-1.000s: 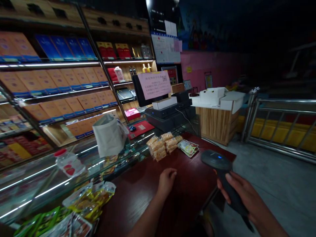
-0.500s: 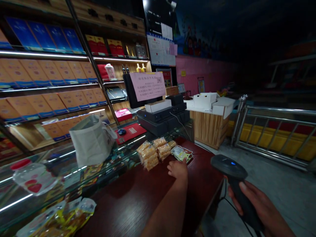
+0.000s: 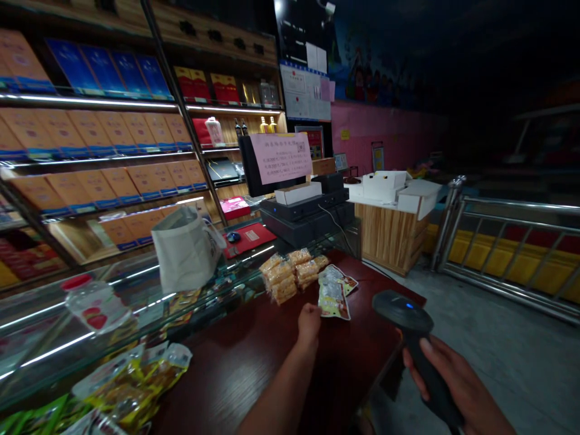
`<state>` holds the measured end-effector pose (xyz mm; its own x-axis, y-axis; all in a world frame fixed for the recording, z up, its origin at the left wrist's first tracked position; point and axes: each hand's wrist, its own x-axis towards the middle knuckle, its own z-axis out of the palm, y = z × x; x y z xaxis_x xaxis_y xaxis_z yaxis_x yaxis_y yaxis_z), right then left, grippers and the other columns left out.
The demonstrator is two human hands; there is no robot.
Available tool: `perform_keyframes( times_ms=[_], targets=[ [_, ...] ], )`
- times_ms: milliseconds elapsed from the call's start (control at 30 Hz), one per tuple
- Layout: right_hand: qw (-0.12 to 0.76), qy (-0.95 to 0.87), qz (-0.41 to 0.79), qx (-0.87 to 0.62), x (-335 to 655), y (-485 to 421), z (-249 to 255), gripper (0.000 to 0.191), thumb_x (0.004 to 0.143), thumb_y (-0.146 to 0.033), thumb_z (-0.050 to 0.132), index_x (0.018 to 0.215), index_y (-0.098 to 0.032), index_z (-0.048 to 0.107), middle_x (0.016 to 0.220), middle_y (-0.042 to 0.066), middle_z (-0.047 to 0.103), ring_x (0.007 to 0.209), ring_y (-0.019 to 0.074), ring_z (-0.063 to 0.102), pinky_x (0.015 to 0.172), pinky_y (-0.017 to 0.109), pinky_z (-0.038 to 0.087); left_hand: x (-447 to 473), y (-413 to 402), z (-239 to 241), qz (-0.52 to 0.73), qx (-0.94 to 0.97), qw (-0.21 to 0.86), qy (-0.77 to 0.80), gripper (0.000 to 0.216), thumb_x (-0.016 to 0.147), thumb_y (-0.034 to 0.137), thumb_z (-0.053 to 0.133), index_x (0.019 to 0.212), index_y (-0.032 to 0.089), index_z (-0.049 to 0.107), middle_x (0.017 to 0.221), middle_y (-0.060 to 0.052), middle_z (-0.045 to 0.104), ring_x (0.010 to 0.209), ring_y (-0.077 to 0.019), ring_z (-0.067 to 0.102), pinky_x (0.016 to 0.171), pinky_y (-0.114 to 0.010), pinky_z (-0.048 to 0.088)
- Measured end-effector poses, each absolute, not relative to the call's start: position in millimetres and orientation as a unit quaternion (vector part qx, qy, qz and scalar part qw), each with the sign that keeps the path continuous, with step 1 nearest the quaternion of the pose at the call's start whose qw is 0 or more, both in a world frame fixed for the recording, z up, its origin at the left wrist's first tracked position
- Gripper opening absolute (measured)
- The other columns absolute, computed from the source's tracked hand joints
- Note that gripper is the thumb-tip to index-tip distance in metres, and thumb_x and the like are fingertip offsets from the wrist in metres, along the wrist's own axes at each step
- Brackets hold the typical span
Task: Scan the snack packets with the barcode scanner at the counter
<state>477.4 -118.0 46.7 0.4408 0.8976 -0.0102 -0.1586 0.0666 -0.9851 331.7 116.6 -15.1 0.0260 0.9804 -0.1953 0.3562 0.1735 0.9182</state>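
My left hand [image 3: 309, 320] pinches the near edge of a flat snack packet [image 3: 333, 299] and lifts it off the dark red counter [image 3: 254, 362]. More flat packets [image 3: 341, 278] lie just behind it, beside stacks of yellow snack packs [image 3: 290, 273]. My right hand [image 3: 446, 380] grips the handle of a black barcode scanner [image 3: 403, 313] with a blue light on its head, held off the counter's right edge.
A glass display case [image 3: 136, 284] runs along the left with a white bag [image 3: 185, 248] and a plastic bottle [image 3: 95, 302] on top. Bagged snacks [image 3: 131, 386] lie near left. A cash register [image 3: 308, 205] stands behind, a metal railing [image 3: 512, 241] at right.
My left hand reached forward to the flat packets, then drew back a little with one packet pinched in it. The scanner stayed in my right hand.
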Motion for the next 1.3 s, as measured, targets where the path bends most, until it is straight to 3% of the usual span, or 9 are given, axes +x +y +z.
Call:
perform_keyframes(
  times_ms=[200, 367, 467, 533, 800, 967, 1300],
  targets=[
    [0.633, -0.34, 0.452, -0.529, 450.0, -110.2, 39.4, 0.039, 0.089, -0.056, 0.06, 0.095, -0.018, 0.068, 0.07, 0.002, 0.068, 0.046, 0.0105, 0.05, 0.046, 0.024, 0.038, 200.6, 58.0, -32.9, 0.398, 0.429, 0.56, 0.587, 0.028, 0.088, 0.014, 0.055, 0.065, 0.019, 0.04, 0.067, -0.001, 0.063, 0.064, -0.014, 0.067, 0.067, -0.034, 0.061],
    [0.608, -0.352, 0.491, -0.515, 424.9, -97.7, 32.4, 0.04, 0.087, -0.055, 0.063, 0.095, -0.016, 0.067, 0.068, 0.002, 0.068, 0.045, 0.0102, 0.05, 0.044, 0.023, 0.038, 104.8, 25.9, -32.5, 0.44, 0.312, 0.619, 0.571, 0.019, 0.077, 0.015, 0.071, 0.08, 0.017, 0.052, 0.071, -0.003, 0.068, 0.065, -0.0172, 0.07, 0.064, -0.035, 0.062],
    [0.597, -0.351, 0.515, -0.505, 401.0, -89.7, 31.5, 0.043, 0.082, -0.059, 0.067, 0.088, -0.016, 0.068, 0.067, 0.002, 0.067, 0.044, 0.0106, 0.051, 0.042, 0.023, 0.038, 79.9, 14.9, -21.7, 0.4, 0.33, 0.64, 0.567, 0.029, 0.071, 0.022, 0.079, 0.092, 0.015, 0.06, 0.077, -0.007, 0.071, 0.066, -0.0187, 0.07, 0.06, -0.031, 0.06],
    [0.586, -0.353, 0.531, -0.501, 382.0, -86.7, 33.9, 0.044, 0.08, -0.061, 0.069, 0.084, -0.017, 0.067, 0.067, 0.002, 0.067, 0.044, 0.0106, 0.051, 0.041, 0.023, 0.039, 73.6, 5.9, -16.5, 0.372, 0.363, 0.647, 0.558, 0.036, 0.065, 0.031, 0.083, 0.09, 0.013, 0.064, 0.077, -0.008, 0.072, 0.065, -0.0186, 0.069, 0.058, -0.029, 0.058],
    [0.493, -0.429, 0.591, -0.474, 325.3, -90.3, 38.9, 0.047, 0.079, -0.064, 0.066, 0.079, -0.018, 0.066, 0.061, -0.001, 0.062, 0.047, 0.0111, 0.052, 0.045, 0.022, 0.041, 53.4, -45.3, -24.1, 0.519, 0.417, 0.505, 0.549, 0.045, 0.061, 0.055, 0.081, 0.071, 0.018, 0.058, 0.058, 0.004, 0.062, 0.053, -0.0127, 0.058, 0.052, -0.022, 0.048],
    [0.469, -0.46, 0.604, -0.452, 308.3, -93.2, 42.1, 0.046, 0.083, -0.063, 0.063, 0.078, -0.017, 0.066, 0.06, -0.001, 0.06, 0.047, 0.0107, 0.05, 0.046, 0.023, 0.04, 51.5, -56.2, -22.7, 0.573, 0.398, 0.457, 0.552, 0.046, 0.062, 0.059, 0.078, 0.072, 0.019, 0.057, 0.065, 0.001, 0.067, 0.062, -0.0165, 0.064, 0.059, -0.024, 0.05],
    [0.445, -0.509, 0.619, -0.4, 292.0, -105.7, 53.4, 0.044, 0.088, -0.059, 0.058, 0.079, -0.016, 0.065, 0.064, 0.0, 0.06, 0.046, 0.0095, 0.049, 0.046, 0.023, 0.039, 52.0, -56.6, -26.3, 0.59, 0.4, 0.437, 0.548, 0.043, 0.067, 0.057, 0.076, 0.073, 0.02, 0.055, 0.068, 0.0, 0.069, 0.062, -0.0164, 0.066, 0.062, -0.025, 0.05]
  ],
)
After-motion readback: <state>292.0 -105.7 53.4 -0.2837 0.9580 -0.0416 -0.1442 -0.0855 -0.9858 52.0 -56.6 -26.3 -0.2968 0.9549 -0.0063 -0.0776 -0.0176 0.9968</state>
